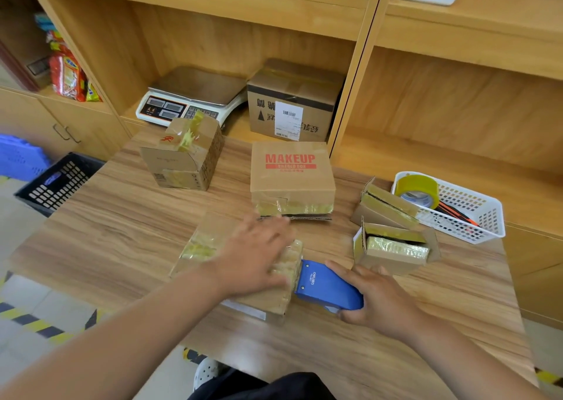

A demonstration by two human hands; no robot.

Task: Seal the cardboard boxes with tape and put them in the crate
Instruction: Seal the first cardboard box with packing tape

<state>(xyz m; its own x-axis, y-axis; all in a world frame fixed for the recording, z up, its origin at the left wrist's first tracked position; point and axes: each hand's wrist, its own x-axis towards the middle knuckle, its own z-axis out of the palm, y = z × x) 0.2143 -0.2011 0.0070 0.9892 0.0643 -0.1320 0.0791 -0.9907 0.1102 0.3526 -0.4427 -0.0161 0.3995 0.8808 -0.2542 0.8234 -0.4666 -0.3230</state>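
Left hand (259,253) flat, fingers spread on box (240,265) near table (122,216) front edge; right hand (374,296) wraps tape dispenser (327,287) at its right end. Box looks light, stiff, tape-slick: hold by side walls

We note a blue tape dispenser (329,285) at lower centre, red lettering on the brown MAKEUP box (292,180), a yellow tape roll (419,187) in the white lattice basket (484,226) at right, a black crate (58,183) at left, and a wood-grain table (122,232).
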